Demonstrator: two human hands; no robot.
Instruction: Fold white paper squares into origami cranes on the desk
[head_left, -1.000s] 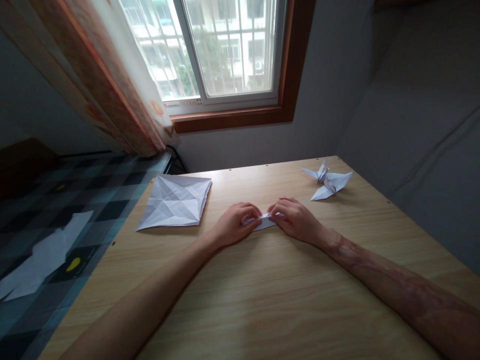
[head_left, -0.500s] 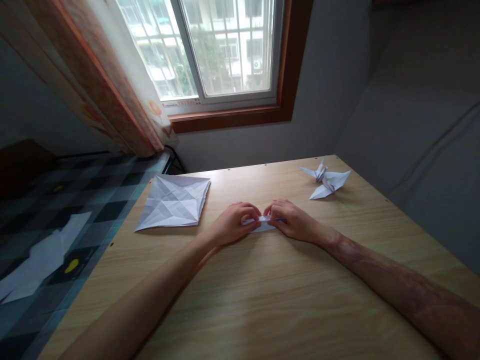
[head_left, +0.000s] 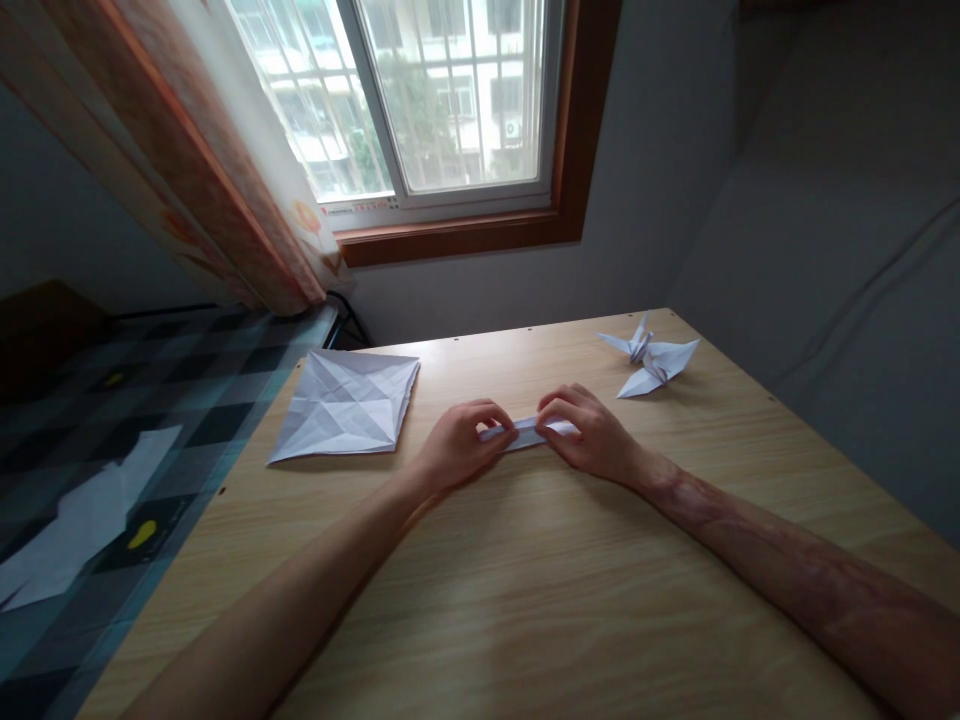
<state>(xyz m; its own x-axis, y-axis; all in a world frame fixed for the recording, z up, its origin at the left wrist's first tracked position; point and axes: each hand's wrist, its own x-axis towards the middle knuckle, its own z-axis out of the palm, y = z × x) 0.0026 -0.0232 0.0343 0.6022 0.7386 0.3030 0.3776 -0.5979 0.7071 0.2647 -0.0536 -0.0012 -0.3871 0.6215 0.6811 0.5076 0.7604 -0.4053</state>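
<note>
One narrow, smooth paper strip

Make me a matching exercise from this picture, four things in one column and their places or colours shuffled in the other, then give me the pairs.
Things:
1. Paper strip
2. Creased paper
3. Winged origami
4. Curtain

Places or colours:
A. Near the far right corner of the table
B. Orange and cream
C. Between the left hand and right hand, held by both
D. At the table's left side

Pairs: 1-C, 2-D, 3-A, 4-B
</note>
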